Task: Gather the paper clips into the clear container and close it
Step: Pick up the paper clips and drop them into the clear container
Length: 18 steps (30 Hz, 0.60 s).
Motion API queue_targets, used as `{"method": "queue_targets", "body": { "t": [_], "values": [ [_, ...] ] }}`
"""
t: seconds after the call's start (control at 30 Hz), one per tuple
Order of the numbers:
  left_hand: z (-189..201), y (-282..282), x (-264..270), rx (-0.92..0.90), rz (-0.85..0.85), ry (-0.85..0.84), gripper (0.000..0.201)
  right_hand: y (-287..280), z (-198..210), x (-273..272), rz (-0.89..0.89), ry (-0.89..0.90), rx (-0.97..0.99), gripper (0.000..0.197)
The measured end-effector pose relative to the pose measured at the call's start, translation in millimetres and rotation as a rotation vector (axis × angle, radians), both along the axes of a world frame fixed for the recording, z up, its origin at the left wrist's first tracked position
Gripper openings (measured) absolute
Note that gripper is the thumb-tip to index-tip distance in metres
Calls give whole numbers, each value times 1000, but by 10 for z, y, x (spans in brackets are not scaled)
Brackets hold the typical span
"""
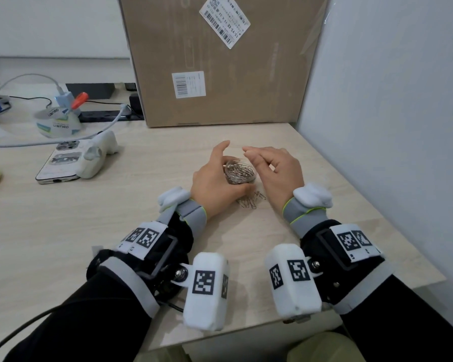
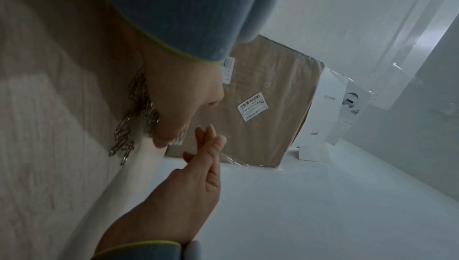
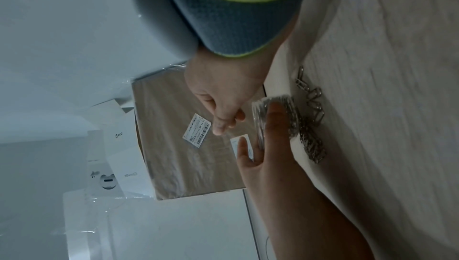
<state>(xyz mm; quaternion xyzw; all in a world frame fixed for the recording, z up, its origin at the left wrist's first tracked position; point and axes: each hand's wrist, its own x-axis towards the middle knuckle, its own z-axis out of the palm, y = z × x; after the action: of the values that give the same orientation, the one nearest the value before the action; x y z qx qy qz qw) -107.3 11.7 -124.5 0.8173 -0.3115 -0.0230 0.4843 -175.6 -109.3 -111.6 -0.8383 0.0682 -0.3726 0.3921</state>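
Left hand: left hand (image 1: 215, 184) rests on the table (image 1: 115, 218), cupped round the clear container (image 1: 239, 173); thumb along the near side, fingers (image 1: 221, 150) raised and curved past the far rim. Grasping the container loosely.
Right hand: right hand (image 1: 277, 168) hovers just right of the container, above its rim. Fingers lightly bent, thumb and forefinger tips close together near the mouth; whether they pinch a clip cannot be told.
Container: upright on the table between both hands, mouth uncovered, holding a tangle of paper clips (image 1: 239, 171).
Loose clips: small heap of loose clips (image 1: 251, 201) on the table, just in front of the container, touching the left thumb.
Wrist views: left wrist view shows the left hand (image 2: 183, 103) with clips beside it and the right hand (image 2: 196, 185) apart from it. Right wrist view shows the right hand (image 3: 223, 95) above the container (image 3: 270, 119).
Hidden: container's left wall is covered by the left palm; no lid can be made out.
Behind: cardboard box (image 1: 220, 61) stands at the table's far edge.
Left side: phone (image 1: 59, 163) lies flat, well apart.
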Motion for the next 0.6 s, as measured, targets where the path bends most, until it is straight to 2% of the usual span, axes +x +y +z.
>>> {"method": "queue_targets", "body": {
  "t": [0.1,0.17,0.2,0.27,0.33,0.43,0.5,0.6],
  "values": [
    [-5,31,54,-69,146,-31,95,-25,3,-2,-62,-7,62,22],
    [15,66,112,-138,299,-48,87,-52,-25,5,-82,65,105,26],
    [27,82,141,-163,376,-48,84,-70,-49,15,-82,143,74,32],
    [39,110,188,-185,488,-41,81,-78,-105,24,-84,377,-112,50],
    [43,116,213,-191,526,-29,81,-31,-113,8,-74,608,-294,66],
    [31,104,221,-192,514,-22,82,81,-106,6,-18,693,-389,77],
    [15,89,217,-195,494,-20,82,172,-123,38,17,667,-407,74],
    [0,65,207,-203,484,-15,82,264,-152,142,40,616,-411,53]
  ]
}}
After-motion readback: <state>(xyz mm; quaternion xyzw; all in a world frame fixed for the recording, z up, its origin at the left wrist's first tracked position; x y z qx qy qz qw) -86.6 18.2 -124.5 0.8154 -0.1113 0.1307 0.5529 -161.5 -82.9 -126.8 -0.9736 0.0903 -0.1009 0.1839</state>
